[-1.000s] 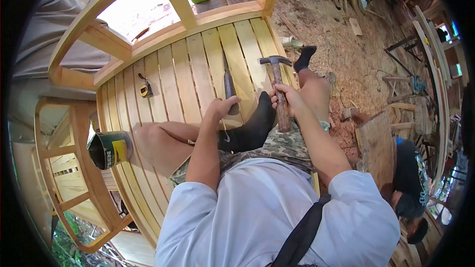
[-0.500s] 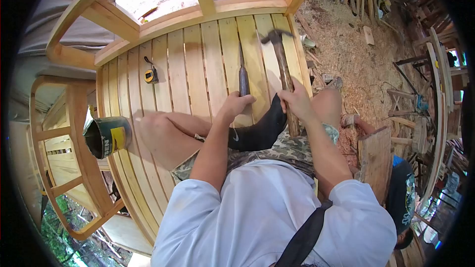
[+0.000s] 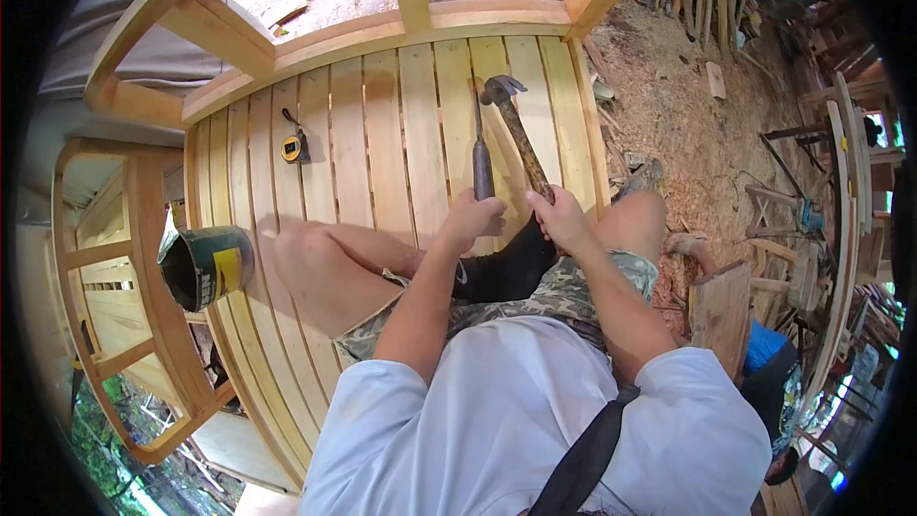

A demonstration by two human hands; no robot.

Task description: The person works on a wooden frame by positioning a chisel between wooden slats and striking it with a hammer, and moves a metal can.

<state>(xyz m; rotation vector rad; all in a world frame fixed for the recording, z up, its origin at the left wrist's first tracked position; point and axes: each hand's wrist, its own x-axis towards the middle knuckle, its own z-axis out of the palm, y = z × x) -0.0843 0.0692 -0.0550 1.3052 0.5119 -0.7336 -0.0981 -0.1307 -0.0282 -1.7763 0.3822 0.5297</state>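
My left hand [image 3: 475,218] is closed around the lower end of a dark metal punch [image 3: 481,164], whose thin shaft points away from me over the wooden slats [image 3: 380,143]. In my right hand [image 3: 564,222] is a claw hammer [image 3: 522,140], gripped by its worn wooden handle. The hammer head is close to the punch's thin end in the picture; whether they touch I cannot tell. A yellow and black tape measure [image 3: 292,148] lies on the slats further left.
A dark green can [image 3: 205,269] with a yellow label lies at the left of my knee. A wooden rail [image 3: 420,24] borders the far side. Another person's arm [image 3: 697,253] shows at the right, by a board [image 3: 721,311]. Sawdust covers the ground [image 3: 683,143].
The hammer head has swung left, closer to the punch, and its handle leans more. My right hand has shifted slightly down, and the punch has moved a little right and down.
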